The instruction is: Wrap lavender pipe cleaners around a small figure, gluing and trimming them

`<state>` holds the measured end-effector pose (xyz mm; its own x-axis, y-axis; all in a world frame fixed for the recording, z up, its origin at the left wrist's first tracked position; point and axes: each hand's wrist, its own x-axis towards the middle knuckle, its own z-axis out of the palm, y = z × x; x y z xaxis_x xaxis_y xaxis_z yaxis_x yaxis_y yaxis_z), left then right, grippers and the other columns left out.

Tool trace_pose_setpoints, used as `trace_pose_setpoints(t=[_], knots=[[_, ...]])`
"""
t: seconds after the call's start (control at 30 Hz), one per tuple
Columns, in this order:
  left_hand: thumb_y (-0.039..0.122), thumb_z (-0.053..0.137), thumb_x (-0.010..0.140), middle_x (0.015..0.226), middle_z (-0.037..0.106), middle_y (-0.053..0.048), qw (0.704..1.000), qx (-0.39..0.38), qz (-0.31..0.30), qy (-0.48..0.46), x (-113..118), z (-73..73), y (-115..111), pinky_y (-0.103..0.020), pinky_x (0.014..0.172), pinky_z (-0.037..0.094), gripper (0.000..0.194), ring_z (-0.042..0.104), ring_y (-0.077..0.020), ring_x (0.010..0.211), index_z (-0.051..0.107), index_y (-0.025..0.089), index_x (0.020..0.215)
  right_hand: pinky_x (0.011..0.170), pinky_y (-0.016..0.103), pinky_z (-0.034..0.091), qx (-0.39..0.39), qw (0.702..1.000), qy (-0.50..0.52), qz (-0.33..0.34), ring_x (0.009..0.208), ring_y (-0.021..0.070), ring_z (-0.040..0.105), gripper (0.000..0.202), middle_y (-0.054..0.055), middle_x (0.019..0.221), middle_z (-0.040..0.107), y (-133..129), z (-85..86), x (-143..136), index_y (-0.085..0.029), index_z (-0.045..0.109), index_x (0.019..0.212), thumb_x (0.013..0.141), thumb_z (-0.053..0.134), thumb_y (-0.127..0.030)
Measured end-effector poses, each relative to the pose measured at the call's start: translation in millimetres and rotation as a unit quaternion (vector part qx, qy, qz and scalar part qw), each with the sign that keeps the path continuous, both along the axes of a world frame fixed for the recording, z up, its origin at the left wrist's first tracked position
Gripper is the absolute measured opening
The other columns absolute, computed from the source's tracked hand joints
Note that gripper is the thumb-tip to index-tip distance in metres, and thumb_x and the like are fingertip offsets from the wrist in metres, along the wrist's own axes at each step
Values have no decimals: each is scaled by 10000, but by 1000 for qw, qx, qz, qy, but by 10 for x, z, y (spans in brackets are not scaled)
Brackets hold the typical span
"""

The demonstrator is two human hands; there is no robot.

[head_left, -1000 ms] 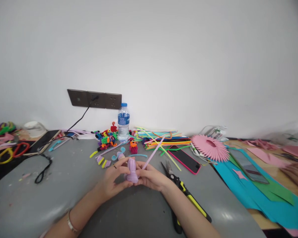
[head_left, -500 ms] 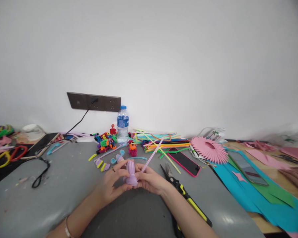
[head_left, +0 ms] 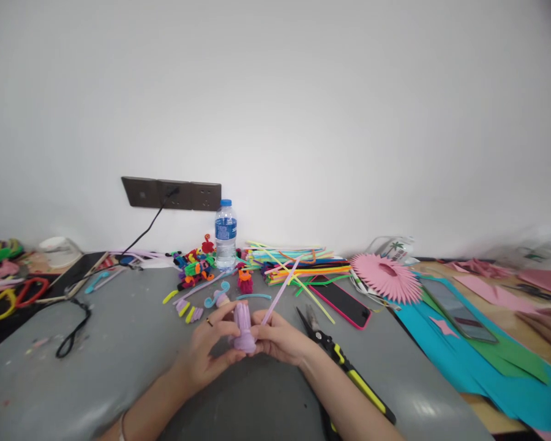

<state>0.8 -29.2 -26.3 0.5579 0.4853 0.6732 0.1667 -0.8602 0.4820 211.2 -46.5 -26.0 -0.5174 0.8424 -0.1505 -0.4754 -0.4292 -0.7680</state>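
Note:
My left hand (head_left: 211, 343) pinches the side of a lilac bundle of pipe cleaners (head_left: 243, 324), which stands upright with a wrapped, wider lower end. On its other side my right hand (head_left: 280, 337) is closed on the same bundle near that lower end. From between the right fingers a long loose lilac pipe cleaner (head_left: 282, 291) sticks up to the right. Just behind the hands lie a light blue curled pipe cleaner (head_left: 210, 302), short lilac-and-yellow coiled pieces (head_left: 189, 311) and a small orange-and-magenta figure (head_left: 245, 282).
Black-and-yellow pliers (head_left: 349, 367) lie by my right forearm, near a red-edged phone (head_left: 342, 300). Behind are a water bottle (head_left: 226, 236) and a pile of pipe cleaners (head_left: 312, 269). A pink pleated paper ring (head_left: 386, 278) sits right. Another person's hand (head_left: 548, 327) shows at far right.
The view has tilted up slightly, so the background sits a little lower. Both hands keep hold of the lilac bundle, with only a small shift of the fingers.

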Motion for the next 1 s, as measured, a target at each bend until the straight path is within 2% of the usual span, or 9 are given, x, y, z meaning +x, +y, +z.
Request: trace_pose_setpoints(t=[0.2,0.43,0.6,0.83,1.0], knots=[[336,620,934,1455,550,-163,999,-9,-2,-30,27,-6,0,-341,964,520,153,651,-242,1200,604,226,1039,572,167,561,14,1000,-10,-8,520,76,669,525,-61,584,624,-4,24,-8,-172,432,606,604,932,-330],[308,681,895,1507,499,-145,999,-15,-21,-34,44,-3,12,-355,998,511,214,631,-245,1229,588,248,1079,535,138,549,14,1000,-6,-22,463,37,604,570,-105,516,525,-3,39,-18,-177,390,571,588,942,-318],[266,680,892,1520,491,-128,999,-9,-18,-27,33,36,0,-345,993,518,230,630,-249,1235,585,263,1102,519,170,565,30,999,-5,-13,478,68,636,531,-61,568,608,7,-2,2,-177,427,607,614,929,-349],[236,639,919,1538,468,-145,998,-1,-30,-48,50,58,-19,-342,994,524,213,617,-240,1262,568,254,1119,553,165,556,38,999,-5,-5,505,59,637,545,-76,574,580,4,0,7,-181,407,615,629,920,-364],[246,637,921,1539,467,-138,998,10,-38,-39,55,83,-9,-333,1001,521,212,574,-248,1315,567,253,1120,516,155,562,27,1000,-12,-6,482,62,644,518,-50,605,641,5,-22,14,-174,438,633,622,923,-357]])
